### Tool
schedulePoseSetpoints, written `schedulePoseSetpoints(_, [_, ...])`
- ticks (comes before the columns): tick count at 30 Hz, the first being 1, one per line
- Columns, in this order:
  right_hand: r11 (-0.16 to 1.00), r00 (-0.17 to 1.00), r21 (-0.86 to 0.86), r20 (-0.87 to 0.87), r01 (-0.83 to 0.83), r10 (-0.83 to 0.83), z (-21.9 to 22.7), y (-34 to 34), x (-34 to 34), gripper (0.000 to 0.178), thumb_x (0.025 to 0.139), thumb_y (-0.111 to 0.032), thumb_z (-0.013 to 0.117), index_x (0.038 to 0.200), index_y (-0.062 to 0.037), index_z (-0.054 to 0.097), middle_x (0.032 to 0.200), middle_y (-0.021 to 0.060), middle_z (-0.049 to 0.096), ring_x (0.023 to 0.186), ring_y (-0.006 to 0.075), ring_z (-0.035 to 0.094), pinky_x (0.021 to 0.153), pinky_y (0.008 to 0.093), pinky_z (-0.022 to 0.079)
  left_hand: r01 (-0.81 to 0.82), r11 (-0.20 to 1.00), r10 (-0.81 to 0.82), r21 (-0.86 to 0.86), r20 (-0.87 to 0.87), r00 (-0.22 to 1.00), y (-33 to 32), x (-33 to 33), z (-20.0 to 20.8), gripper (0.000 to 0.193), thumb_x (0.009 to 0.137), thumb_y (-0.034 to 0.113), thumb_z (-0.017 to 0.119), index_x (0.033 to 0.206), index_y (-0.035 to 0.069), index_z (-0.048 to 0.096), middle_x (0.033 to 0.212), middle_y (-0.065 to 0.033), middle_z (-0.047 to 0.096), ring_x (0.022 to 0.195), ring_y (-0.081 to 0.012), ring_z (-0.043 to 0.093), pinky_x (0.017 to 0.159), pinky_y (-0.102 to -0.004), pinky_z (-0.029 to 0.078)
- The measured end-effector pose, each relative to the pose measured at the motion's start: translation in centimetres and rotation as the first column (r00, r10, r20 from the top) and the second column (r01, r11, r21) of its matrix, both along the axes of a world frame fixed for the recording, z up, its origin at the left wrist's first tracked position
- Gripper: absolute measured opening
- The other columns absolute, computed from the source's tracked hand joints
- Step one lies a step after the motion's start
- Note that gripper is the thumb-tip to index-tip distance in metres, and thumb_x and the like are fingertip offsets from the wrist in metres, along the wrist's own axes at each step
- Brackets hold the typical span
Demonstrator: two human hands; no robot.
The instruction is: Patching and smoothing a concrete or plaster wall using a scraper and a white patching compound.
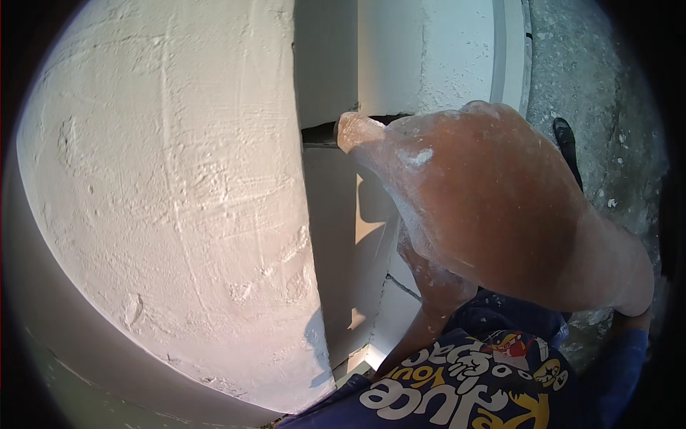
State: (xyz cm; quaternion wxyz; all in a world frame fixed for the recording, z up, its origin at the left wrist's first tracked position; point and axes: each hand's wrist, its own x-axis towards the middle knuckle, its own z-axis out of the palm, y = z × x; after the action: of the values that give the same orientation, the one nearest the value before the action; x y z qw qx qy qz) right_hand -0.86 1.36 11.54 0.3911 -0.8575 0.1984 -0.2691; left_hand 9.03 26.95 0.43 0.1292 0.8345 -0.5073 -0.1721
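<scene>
My right hand (493, 186), dusted with white powder, fills the middle right with its back toward me. Its thumb points left and touches a dark strip (320, 134) with a pale lower edge, which could be a gap or a flat blade; I cannot tell which. The other fingers curl under and are hidden, along with whatever they hold. Lower down, my left hand (443, 286) is partly covered by the right one, so its fingers do not show clearly. Beside the thumb stands a thick white plastered block (193, 186) with a rough, scratched face.
White panels (393, 50) run along the far side, next to a grey, speckled floor (579, 57). A dark shoe (564, 139) shows at the right. Smooth, shaded surfaces (329, 214) with sunlit patches lie between the block and my hands.
</scene>
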Motion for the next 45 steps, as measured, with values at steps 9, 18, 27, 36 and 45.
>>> schedulePoseSetpoints(9, [0.999, 0.992, -0.016, -0.119, 0.028, -0.030, -1.5, 0.3, -0.1, 0.059, 0.086, -0.005, 0.066, 0.144, -0.0040, 0.052, 0.094, 0.0159, 0.073, 0.084, 0.0293, 0.072, 0.083, 0.0407, 0.057, 0.106, 0.978, -0.059, -0.178, 0.252, 0.966, -3.1, -0.7, 1.7, 0.072, 0.093, 0.034, 0.067, 0.148, -0.004, 0.040, 0.158, -0.0294, 0.035, 0.145, -0.0466, 0.033, 0.115, -0.0571, 0.025])
schedulePoseSetpoints(18, [0.994, 0.963, 0.047, -0.258, 0.095, -0.079, -1.5, 1.8, 0.2, 0.048, 0.088, -0.002, 0.069, 0.133, 0.0037, 0.053, 0.089, 0.0196, 0.072, 0.089, 0.0290, 0.075, 0.079, 0.0397, 0.062, 0.029, 0.953, 0.023, -0.300, 0.167, 0.986, -4.9, -1.1, 2.4, 0.067, 0.095, 0.039, 0.065, 0.144, -0.001, 0.044, 0.156, -0.0279, 0.037, 0.142, -0.0442, 0.037, 0.113, -0.0575, 0.027])
schedulePoseSetpoints(27, [0.995, 0.924, -0.009, -0.369, 0.104, -0.100, -1.6, 1.7, 0.7, 0.043, 0.088, -0.002, 0.070, 0.128, 0.0040, 0.055, 0.090, 0.0193, 0.073, 0.089, 0.0321, 0.075, 0.079, 0.0382, 0.062, -0.060, 0.957, 0.095, -0.284, 0.111, 0.989, -5.8, -1.3, 3.8, 0.056, 0.089, 0.029, 0.074, 0.135, 0.002, 0.054, 0.154, -0.0191, 0.045, 0.143, -0.0387, 0.039, 0.116, -0.0535, 0.028])
schedulePoseSetpoints(36, [0.984, 0.934, 0.067, -0.330, 0.165, -0.134, -2.2, 4.4, 1.4, 0.055, 0.081, -0.005, 0.080, 0.127, 0.0079, 0.053, 0.090, 0.0201, 0.073, 0.091, 0.0335, 0.075, 0.081, 0.0396, 0.062, -0.056, 0.938, 0.084, -0.341, 0.068, 0.994, -5.9, -1.4, 4.2, 0.055, 0.086, 0.023, 0.078, 0.130, -0.001, 0.056, 0.150, -0.0233, 0.048, 0.140, -0.0444, 0.044, 0.112, -0.0572, 0.034])
schedulePoseSetpoints(45, [0.979, 0.918, 0.082, -0.370, 0.188, -0.145, -0.6, 3.3, 1.0, 0.051, 0.083, -0.003, 0.075, 0.128, 0.0080, 0.053, 0.094, 0.0222, 0.073, 0.092, 0.0350, 0.074, 0.085, 0.0406, 0.061, -0.033, 0.954, 0.068, -0.297, 0.108, 0.992, -5.7, -1.5, 3.9, 0.058, 0.085, 0.019, 0.075, 0.136, -0.001, 0.054, 0.152, -0.0230, 0.046, 0.142, -0.0442, 0.041, 0.115, -0.0557, 0.032])
